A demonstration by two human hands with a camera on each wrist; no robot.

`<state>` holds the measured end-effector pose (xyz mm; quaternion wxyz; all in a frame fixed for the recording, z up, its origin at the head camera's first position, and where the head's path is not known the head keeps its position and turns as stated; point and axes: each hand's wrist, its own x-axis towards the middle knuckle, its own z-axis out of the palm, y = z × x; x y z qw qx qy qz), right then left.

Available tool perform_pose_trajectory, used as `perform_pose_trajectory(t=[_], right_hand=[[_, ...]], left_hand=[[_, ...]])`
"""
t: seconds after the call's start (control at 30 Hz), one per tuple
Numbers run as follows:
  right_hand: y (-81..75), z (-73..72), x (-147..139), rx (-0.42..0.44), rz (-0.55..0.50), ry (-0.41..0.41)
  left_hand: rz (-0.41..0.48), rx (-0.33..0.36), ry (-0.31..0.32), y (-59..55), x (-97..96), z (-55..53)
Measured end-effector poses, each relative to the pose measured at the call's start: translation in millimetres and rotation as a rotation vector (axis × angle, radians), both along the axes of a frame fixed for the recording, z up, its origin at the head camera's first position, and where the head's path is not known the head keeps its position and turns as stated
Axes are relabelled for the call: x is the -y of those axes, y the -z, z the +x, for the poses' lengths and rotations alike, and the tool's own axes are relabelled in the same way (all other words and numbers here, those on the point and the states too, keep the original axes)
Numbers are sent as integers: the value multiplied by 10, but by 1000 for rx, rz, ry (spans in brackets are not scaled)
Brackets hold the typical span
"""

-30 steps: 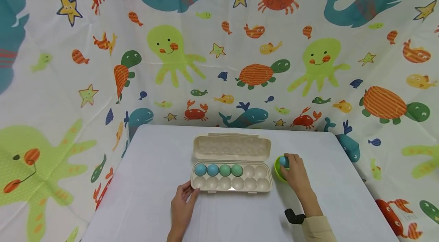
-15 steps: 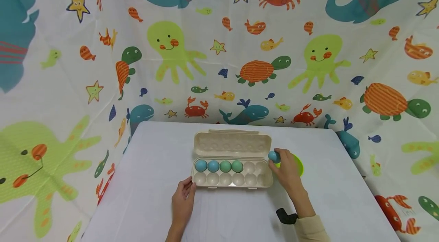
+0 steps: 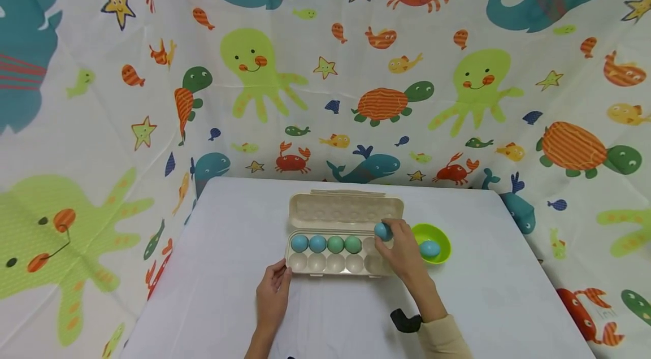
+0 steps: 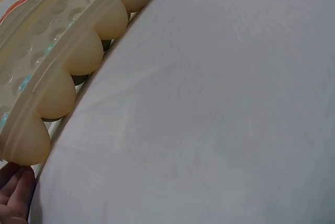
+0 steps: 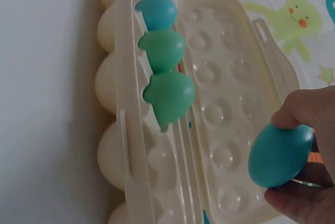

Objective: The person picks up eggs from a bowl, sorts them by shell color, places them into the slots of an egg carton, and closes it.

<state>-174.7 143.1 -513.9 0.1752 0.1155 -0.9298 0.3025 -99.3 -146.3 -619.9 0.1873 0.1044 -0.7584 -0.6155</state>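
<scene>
My right hand pinches a blue toy egg between thumb and fingers, above the right part of the open egg carton. In the right wrist view this egg is clear of the carton, in front of its raised lid. Two blue eggs and two green eggs sit in the back row, from the left end. The front-row cups that show hold nothing. My left hand holds the carton's front left corner; in the left wrist view its fingers touch that end.
A lime-green bowl with another blue egg in it stands right of the carton. A white cloth covers the table. Behind it hangs a curtain printed with sea animals. A black strap piece juts from my right wrist.
My right hand has lifted the blue egg out of the bowl and carried it left over the carton. The bowl and the egg left in it now show. My left hand stays at the corner.
</scene>
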Motion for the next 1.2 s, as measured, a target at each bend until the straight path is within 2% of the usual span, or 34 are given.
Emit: perform_pose_trajectory(t=[0.3,0.43,0.63,0.9,1.2], right_hand=[[54,14,194,-14,-7,-39],[82,35,306,-71,-23,-98],[126,95,570,-86,-49,-204],[247,146,942,-164,-35,-330],[350,185,1266,-177,6,-386]], left_hand=[[13,2,-1,-15,-3,-5],[-2,24,-4,-14,-6,-6],[-3,25,-4,5,-7,-7],[31,25,-1,-4,-5,0],[50,1,5,2,3,3]])
